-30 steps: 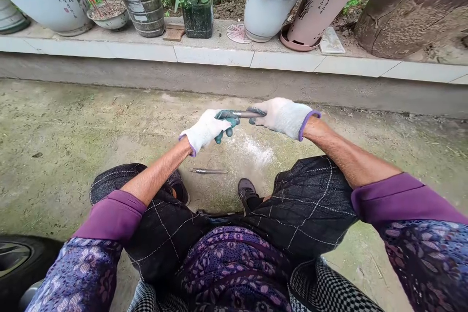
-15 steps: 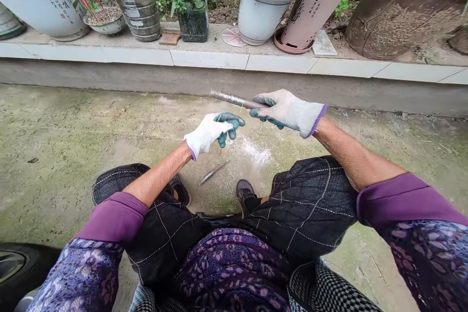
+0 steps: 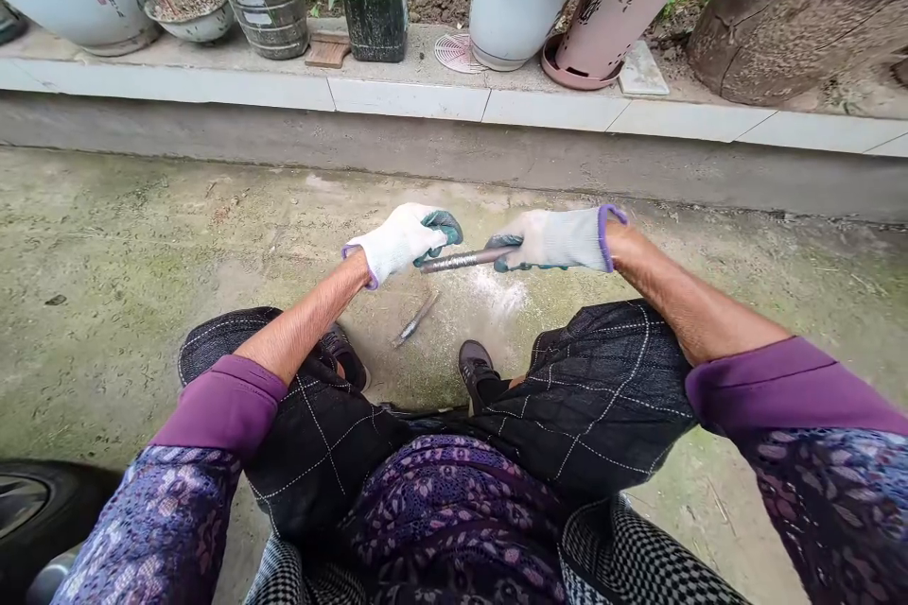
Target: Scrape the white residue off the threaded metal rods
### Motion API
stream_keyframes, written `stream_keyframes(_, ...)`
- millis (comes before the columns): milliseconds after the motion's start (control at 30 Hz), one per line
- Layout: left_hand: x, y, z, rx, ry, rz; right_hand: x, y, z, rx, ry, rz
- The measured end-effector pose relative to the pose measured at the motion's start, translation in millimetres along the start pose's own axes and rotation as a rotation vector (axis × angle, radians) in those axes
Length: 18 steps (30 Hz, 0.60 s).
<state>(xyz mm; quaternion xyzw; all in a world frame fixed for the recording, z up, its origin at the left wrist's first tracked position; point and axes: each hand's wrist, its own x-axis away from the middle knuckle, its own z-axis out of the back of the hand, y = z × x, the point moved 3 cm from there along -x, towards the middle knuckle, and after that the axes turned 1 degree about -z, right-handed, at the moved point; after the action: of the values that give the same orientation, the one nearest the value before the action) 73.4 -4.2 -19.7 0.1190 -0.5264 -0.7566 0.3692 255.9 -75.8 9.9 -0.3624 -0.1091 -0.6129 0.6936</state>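
Note:
My right hand (image 3: 521, 241), in a white knit glove with a dark green palm and purple cuff, is wrapped around one end of a thin greyish-brown rod (image 3: 479, 257). Shiny silver wire appears to be wound around the rod's middle stretch. The rod points left, nearly level, above the ground. My left hand (image 3: 418, 238), gloved alike, has its fingers curled in just above the rod's free end; what they pinch, if anything, is hidden. A similar rod or stick with a silvery part (image 3: 415, 319) lies on the ground between my feet.
White powder (image 3: 505, 295) is scattered on the mossy concrete below my hands. Ahead runs a low tiled ledge (image 3: 404, 100) with several potted plants, including a white pot (image 3: 521, 14) and a pink planter (image 3: 624, 0). A wheel (image 3: 43, 515) stands at lower left.
My right hand has lowered and tilted the rod, so its free end has dropped beside my left hand. My left fingers have curled in more. The view has shifted slightly.

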Motion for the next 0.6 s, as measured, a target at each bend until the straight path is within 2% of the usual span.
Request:
stream_keyframes(133, 7.0, 3.8, -6.6, 0.051, 0.041, 0.033, -16.7, 9.5, 7.4, 0.125, 0.211, -0.041)
stream_keyframes(233, 9.0, 2.8, -11.8, 0.152, 0.045, 0.035, -18.6, 13.8, 14.4, 0.097, 0.333, -0.077)
stream_keyframes(433, 2.1, -8.6, -13.9, 0.353, 0.007, -0.003, -4.5, 1.6, 18.3, -0.255, 0.397, -0.085)
stream_keyframes(600, 1.3, -11.6, -11.7, 0.352, -0.029, -0.008, 4.7, -6.6, 17.7, -0.452, 0.385, -0.033)
